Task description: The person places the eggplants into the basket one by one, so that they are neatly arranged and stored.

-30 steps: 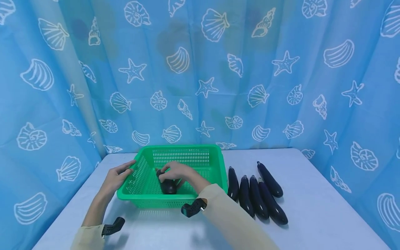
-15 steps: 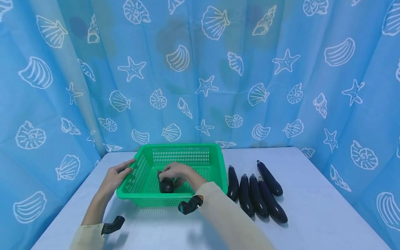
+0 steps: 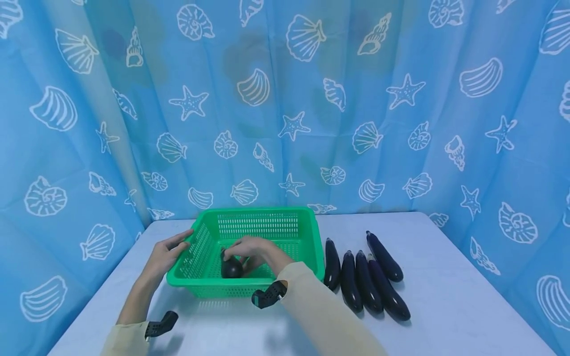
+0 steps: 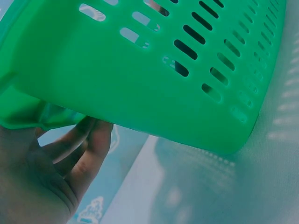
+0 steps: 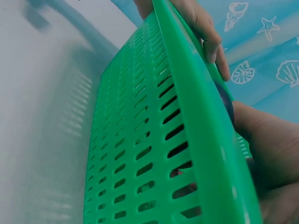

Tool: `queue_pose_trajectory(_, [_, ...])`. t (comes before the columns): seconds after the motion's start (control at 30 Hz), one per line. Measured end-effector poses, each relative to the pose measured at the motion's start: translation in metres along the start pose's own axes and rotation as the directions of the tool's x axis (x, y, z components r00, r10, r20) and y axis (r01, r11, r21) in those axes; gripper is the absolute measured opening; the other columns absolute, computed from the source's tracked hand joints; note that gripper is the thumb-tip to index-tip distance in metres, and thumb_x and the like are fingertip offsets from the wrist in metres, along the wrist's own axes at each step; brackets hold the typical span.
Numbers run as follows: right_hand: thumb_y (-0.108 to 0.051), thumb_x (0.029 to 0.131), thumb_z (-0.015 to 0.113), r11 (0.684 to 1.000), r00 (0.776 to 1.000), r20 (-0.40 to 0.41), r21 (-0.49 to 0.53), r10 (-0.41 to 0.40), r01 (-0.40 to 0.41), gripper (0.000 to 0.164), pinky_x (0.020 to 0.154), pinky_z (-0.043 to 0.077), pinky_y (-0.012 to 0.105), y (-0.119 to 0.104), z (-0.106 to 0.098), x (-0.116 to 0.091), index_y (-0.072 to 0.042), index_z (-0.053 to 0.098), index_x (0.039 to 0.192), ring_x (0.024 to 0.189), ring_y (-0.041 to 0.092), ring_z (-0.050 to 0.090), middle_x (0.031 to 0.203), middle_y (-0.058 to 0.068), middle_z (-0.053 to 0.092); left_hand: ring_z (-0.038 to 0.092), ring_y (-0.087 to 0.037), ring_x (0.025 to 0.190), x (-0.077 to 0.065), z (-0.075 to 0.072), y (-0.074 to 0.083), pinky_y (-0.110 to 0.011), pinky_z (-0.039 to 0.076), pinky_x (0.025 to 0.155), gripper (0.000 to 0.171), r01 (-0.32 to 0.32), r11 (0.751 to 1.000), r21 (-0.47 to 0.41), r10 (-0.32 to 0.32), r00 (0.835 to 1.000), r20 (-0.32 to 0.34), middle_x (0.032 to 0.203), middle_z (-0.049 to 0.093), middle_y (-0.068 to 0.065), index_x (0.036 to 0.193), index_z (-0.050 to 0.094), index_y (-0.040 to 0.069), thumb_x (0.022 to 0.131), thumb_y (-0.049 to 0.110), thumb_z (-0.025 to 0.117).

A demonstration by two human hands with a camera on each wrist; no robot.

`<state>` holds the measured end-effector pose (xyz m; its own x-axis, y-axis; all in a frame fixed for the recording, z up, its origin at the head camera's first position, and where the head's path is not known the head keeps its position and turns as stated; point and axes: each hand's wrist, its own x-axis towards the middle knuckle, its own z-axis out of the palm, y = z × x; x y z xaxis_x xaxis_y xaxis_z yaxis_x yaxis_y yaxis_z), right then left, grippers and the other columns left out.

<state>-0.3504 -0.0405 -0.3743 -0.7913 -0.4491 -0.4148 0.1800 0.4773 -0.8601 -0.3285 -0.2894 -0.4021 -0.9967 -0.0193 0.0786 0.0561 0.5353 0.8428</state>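
A green plastic basket [image 3: 213,282] with slotted walls stands on the table. My left hand [image 3: 164,253] grips its left rim; in the left wrist view, fingers [image 4: 96,144] press against the outside of the wall below the rim. Inside the basket, toward its left-front part, my right hand [image 3: 253,249] holds a dark eggplant [image 3: 231,268] from above, its rounded end facing me. The front wall hides most of that eggplant in the right wrist view, where the right hand [image 5: 275,154] reaches over the rim.
Several dark purple eggplants lie on the table right of the basket; the nearest eggplant [image 3: 332,264] is beside its right wall, and another eggplant [image 3: 385,257] lies farther back at a slant. A blue shell-patterned curtain [image 3: 285,99] hangs behind the white table [image 3: 467,296].
My right hand has shifted slightly left inside the basket with the eggplant, which has turned so its round end points more toward me. The left hand stays on the rim.
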Motion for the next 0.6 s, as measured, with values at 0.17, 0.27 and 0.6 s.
queue_pose_trajectory(0.17, [-0.024,0.087,0.070,0.999,1.000,0.026,0.034,0.005,-0.006,0.047,0.071,0.062,0.039,0.0007,0.0013,0.0010,-0.009,0.061,0.131,0.084,0.034,0.070,0.101,0.023,0.059,0.030,-0.041,0.146,-0.0011,0.0006,0.0004,-0.059,0.028,0.117,0.050,0.003,1.000,-0.005,-0.003,1.000,0.000,0.157,0.034,-0.020,0.151,0.040,0.015,0.104,0.031,0.046])
queue_pose_trajectory(0.27, [-0.026,0.088,0.070,0.999,0.999,0.051,0.052,0.006,-0.008,0.045,0.073,0.062,0.040,0.0000,0.0019,0.0013,-0.010,0.062,0.129,0.086,0.034,0.070,0.102,0.023,0.061,0.032,-0.041,0.145,-0.0015,0.0005,0.0014,-0.059,0.029,0.117,0.050,0.010,1.000,-0.009,-0.010,1.000,0.001,0.157,0.034,-0.020,0.151,0.040,0.015,0.104,0.030,0.046])
queue_pose_trajectory(0.6, [-0.026,0.091,0.070,0.995,0.995,0.098,0.101,-0.002,-0.008,0.061,0.074,0.062,0.037,-0.0021,0.0065,-0.0007,-0.007,0.047,0.144,0.096,0.033,0.069,0.111,0.026,0.062,0.037,-0.042,0.142,-0.0004,0.0020,0.0013,-0.059,0.033,0.114,0.050,0.025,1.000,0.001,-0.025,1.000,-0.005,0.157,0.035,-0.020,0.151,0.040,0.016,0.104,0.031,0.045])
